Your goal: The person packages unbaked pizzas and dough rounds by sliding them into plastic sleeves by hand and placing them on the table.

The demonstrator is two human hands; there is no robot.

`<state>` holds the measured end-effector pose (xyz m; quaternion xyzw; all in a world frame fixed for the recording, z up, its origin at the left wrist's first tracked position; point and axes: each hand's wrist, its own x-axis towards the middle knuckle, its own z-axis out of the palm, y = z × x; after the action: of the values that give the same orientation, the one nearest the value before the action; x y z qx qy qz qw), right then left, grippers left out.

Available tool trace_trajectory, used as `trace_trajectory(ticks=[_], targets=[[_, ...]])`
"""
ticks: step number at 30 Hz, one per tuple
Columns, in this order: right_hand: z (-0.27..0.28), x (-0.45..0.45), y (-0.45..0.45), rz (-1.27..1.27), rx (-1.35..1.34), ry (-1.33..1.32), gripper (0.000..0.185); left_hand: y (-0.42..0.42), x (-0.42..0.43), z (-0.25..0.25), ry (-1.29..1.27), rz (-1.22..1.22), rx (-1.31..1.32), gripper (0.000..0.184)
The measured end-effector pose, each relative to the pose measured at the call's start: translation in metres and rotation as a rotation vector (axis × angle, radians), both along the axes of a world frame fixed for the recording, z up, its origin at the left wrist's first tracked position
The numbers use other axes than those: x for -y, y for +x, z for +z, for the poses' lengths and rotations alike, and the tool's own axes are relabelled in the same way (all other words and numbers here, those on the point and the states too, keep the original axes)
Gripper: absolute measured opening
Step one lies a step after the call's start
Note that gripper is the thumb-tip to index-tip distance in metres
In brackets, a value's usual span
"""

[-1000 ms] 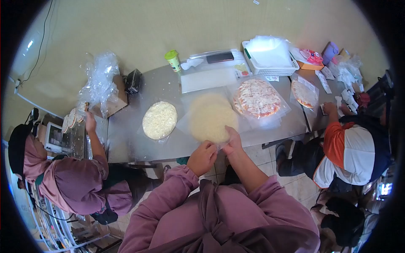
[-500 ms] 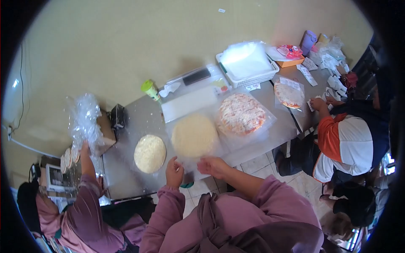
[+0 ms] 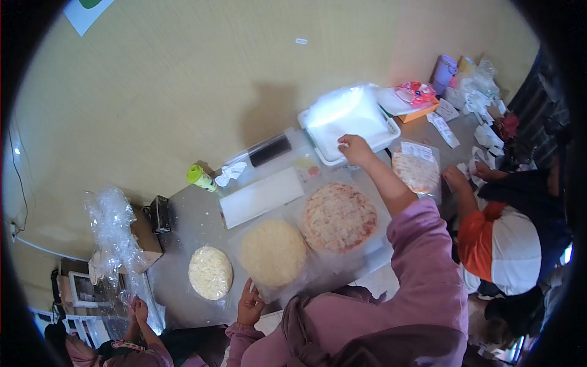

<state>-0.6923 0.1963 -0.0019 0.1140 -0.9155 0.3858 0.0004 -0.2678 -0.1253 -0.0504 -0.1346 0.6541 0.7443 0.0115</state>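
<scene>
My right hand [image 3: 354, 150] reaches over the front of the white basket [image 3: 330, 160], its fingers bent together near the stack of clear plastic sheets [image 3: 345, 116]; whether it pinches a sheet is too small to tell. Near the table's front edge, my left hand [image 3: 250, 304] is raised with fingers apart and holds nothing. Just beyond it lies a plain pale round base [image 3: 273, 252] on clear plastic. A topped pizza [image 3: 340, 218] sits to its right on plastic, and a cheese-covered round [image 3: 210, 273] to its left.
A white rectangular slab [image 3: 262, 197], a dark phone [image 3: 270, 151] and a green cup [image 3: 200, 177] stand toward the wall. One co-worker's hands [image 3: 139, 311] are by plastic bags [image 3: 113, 226] at left. Another person [image 3: 510, 238] works at right beside a bagged pizza [image 3: 416, 168].
My right hand has moved from the pale base up to the basket. My left hand has let go of the plastic. The view has shifted, and the left co-worker's hands came together.
</scene>
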Motion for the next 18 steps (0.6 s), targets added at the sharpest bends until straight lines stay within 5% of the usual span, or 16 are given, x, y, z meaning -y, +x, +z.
trace_trajectory(ticks=[4, 7, 10, 13, 15, 16, 18], targets=[[-0.054, -0.003, -0.056, -0.052, -0.171, 0.310, 0.037, -0.002, 0.016, 0.000, -0.216, -0.127, 0.045, 0.015], [-0.031, 0.003, -0.050, -0.071, 0.102, 0.480, 0.031, -0.009, 0.025, 0.011, -0.327, -0.192, 0.123, 0.014], [-0.025, 0.007, -0.045, -0.190, 0.090, 0.483, 0.027, -0.016, 0.029, 0.021, -0.306, -0.219, 0.085, 0.016], [-0.036, 0.000, -0.045, -0.203, -0.026, 0.424, 0.020, -0.041, 0.013, 0.040, -0.124, 0.091, 0.216, 0.035], [-0.037, -0.008, -0.052, -0.195, -0.021, 0.232, 0.023, -0.058, 0.004, 0.040, -0.584, 0.075, 0.128, 0.059], [-0.038, -0.012, -0.054, -0.193, -0.014, 0.038, 0.026, -0.066, 0.000, 0.038, -0.583, 0.075, 0.125, 0.059], [-0.026, -0.015, -0.046, -0.174, 0.004, -0.169, 0.026, -0.078, -0.010, 0.031, -1.046, -0.190, 0.059, 0.075]])
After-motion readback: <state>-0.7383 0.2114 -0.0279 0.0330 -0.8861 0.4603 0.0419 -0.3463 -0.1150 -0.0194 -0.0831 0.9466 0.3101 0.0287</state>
